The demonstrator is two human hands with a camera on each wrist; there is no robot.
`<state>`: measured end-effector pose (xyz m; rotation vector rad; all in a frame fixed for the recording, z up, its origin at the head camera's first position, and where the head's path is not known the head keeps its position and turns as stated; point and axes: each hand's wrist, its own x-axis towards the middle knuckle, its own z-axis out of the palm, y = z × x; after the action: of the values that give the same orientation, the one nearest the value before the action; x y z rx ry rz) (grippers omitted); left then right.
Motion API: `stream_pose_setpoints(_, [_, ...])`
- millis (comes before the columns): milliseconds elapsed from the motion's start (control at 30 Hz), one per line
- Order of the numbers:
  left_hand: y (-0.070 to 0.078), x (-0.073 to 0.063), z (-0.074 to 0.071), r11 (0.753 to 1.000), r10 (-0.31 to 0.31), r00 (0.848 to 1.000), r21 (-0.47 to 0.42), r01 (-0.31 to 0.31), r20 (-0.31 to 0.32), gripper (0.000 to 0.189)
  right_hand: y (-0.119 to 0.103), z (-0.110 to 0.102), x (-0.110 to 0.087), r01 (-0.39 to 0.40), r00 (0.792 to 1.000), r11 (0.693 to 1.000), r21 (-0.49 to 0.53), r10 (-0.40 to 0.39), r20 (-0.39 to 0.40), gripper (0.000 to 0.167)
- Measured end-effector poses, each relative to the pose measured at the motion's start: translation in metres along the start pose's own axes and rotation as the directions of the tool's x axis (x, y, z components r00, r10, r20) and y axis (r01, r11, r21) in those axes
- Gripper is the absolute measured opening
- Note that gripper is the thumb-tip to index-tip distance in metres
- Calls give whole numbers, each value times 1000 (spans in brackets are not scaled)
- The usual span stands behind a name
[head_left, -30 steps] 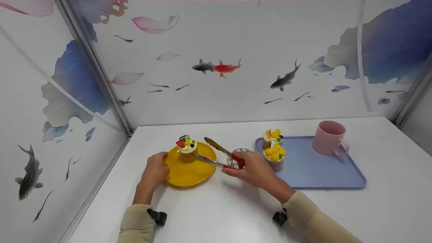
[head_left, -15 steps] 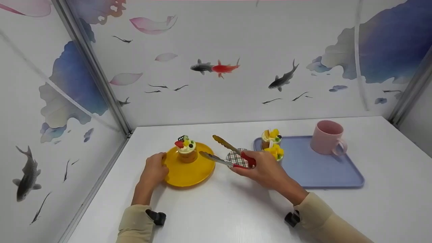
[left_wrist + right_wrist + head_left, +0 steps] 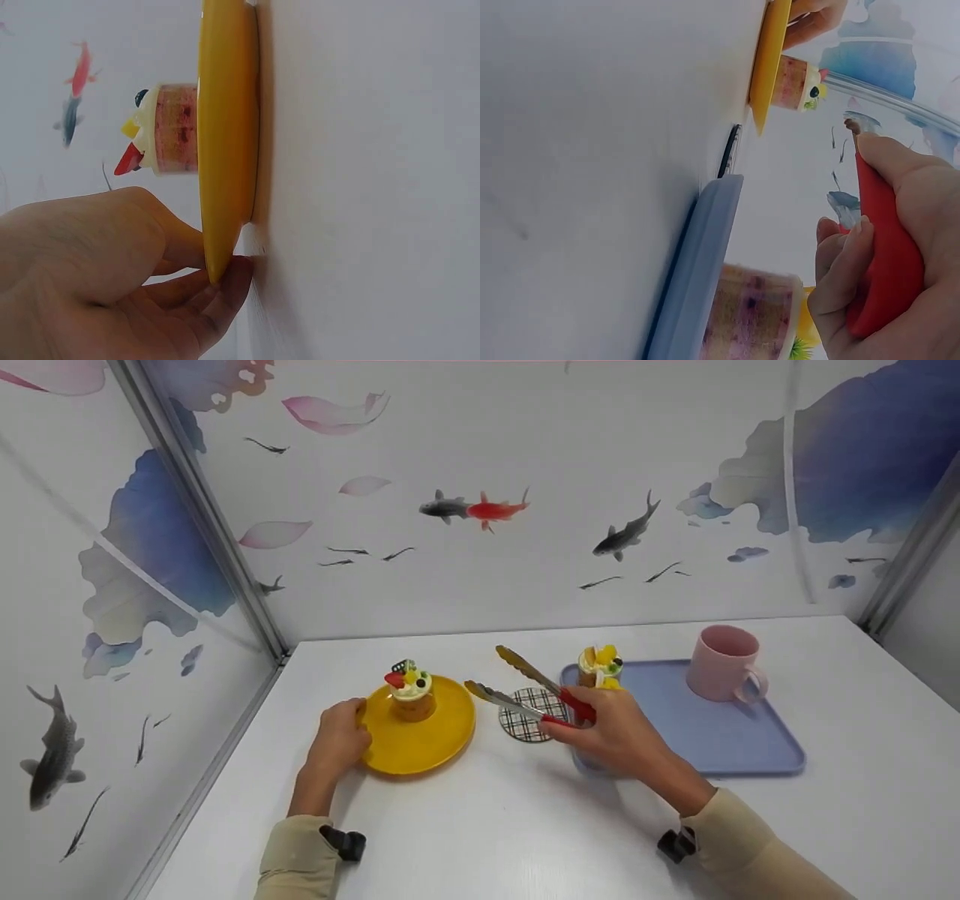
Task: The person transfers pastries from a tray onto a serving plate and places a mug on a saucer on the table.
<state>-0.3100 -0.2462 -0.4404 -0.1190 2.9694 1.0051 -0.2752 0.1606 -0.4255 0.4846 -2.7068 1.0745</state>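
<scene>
One dessert cup [image 3: 413, 703] is standing upright on your yellow plate [image 3: 431, 744], a little to the far side of its middle, and is carrying white cream, a red strawberry piece, yellow fruit and a dark berry. Your left hand [image 3: 343, 736] is pinching the plate's left rim, the thumb lying on the upper face and the fingers curling underneath. To the right of the plate, your right hand [image 3: 621, 727] is holding a pair of tongs [image 3: 517, 707] by the red handles; their two arms are pointing left and far, the tips standing well apart from each other. Beneath them a round checked coaster [image 3: 525, 729] is lying on the white table [image 3: 465, 825], between the plate and a blue tray [image 3: 720, 742]. At the tray's left end, the far fruit cup [image 3: 598, 663] is showing its topping, while your right hand is hiding most of the near fruit cup [image 3: 609, 684] from the head view. A pink mug [image 3: 718, 669] is standing on the tray's far right part, its handle facing right. Beyond the table's far edge, a white wall [image 3: 420, 596] is bearing painted fish and pink petals.
</scene>
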Motion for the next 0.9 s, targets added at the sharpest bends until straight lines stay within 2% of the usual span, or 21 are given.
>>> stream_pose_setpoints(100, [-1,-1,-1,1000,-6,1000,-2,6,4,60,2,-3,-1,37,999,999,4,-37,-14,57])
stream_pose_setpoints(267, [-2,-1,-1,1000,-11,1000,-8,11,10,60,6,-11,-5,58,998,998,1,-58,-29,60])
stream_pose_setpoints(467, [-1,2,-2,1000,-9,1000,7,9,14,59,13,-20,-9,83,994,997,-2,-83,-66,45])
stream_pose_setpoints(700, [-1,1,-3,1000,-23,999,8,23,23,60,22,-30,-14,77,993,996,-45,-81,-91,66])
stream_pose_setpoints(900, [-1,1,-3,1000,-18,1000,7,17,17,59,27,-38,-19,54,993,996,-68,-60,-97,61])
